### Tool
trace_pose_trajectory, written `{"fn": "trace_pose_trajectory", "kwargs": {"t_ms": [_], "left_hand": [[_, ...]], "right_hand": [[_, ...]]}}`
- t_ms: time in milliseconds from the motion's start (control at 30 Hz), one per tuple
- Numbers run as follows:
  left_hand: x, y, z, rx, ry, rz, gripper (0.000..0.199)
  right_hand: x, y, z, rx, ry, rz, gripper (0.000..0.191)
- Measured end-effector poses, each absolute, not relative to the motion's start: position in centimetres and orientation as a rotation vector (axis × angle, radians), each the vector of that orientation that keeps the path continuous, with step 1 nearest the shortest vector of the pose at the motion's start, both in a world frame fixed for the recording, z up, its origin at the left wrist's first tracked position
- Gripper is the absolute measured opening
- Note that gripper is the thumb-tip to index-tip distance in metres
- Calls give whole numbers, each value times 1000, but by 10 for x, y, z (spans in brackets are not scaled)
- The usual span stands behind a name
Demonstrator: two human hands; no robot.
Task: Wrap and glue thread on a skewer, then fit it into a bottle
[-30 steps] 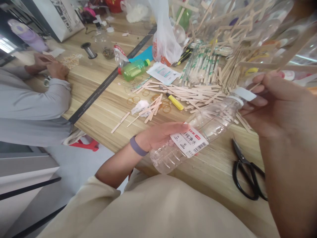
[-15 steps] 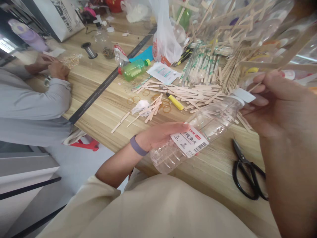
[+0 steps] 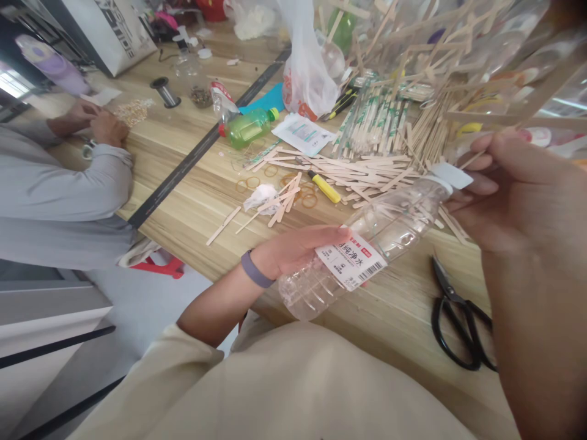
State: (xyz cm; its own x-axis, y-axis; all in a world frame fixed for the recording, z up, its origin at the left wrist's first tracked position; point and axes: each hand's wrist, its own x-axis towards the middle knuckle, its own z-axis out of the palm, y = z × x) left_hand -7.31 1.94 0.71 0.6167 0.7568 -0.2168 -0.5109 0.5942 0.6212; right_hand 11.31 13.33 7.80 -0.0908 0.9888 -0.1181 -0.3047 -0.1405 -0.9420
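Note:
My left hand (image 3: 300, 252) is wrapped round the lower half of a clear plastic bottle (image 3: 394, 220), which lies tilted with its neck to the upper right. The bottle bears a white label (image 3: 351, 260) with red and black print. At its mouth, beside a white piece (image 3: 452, 176), my right hand (image 3: 499, 177) pinches a thin wooden stick (image 3: 472, 160). A structure of flat wooden sticks (image 3: 518, 121) rises just behind the right fingertips; whether it touches them I cannot tell. Black-handled scissors (image 3: 454, 299) lie below the bottle, partly behind my right forearm.
Loose wooden sticks (image 3: 339, 171), a yellow cutter (image 3: 325, 187), rubber bands (image 3: 309, 197) and a green bottle (image 3: 250, 128) lie beyond the bottle. A plastic bag (image 3: 307, 73) stands farther back. Another person's hands (image 3: 103, 125) work at the left.

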Motion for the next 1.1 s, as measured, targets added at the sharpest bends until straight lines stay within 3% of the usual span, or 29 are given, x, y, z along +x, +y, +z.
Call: {"fn": "trace_pose_trajectory", "kwargs": {"t_ms": [567,1100], "left_hand": [[-72,21,8,474,531,765,36],[-69,29,19,351,517,703,63]], "right_hand": [[105,131,80,-1011,-917,1483,41],[108,153,66,-1157,-862,1624,39]]}}
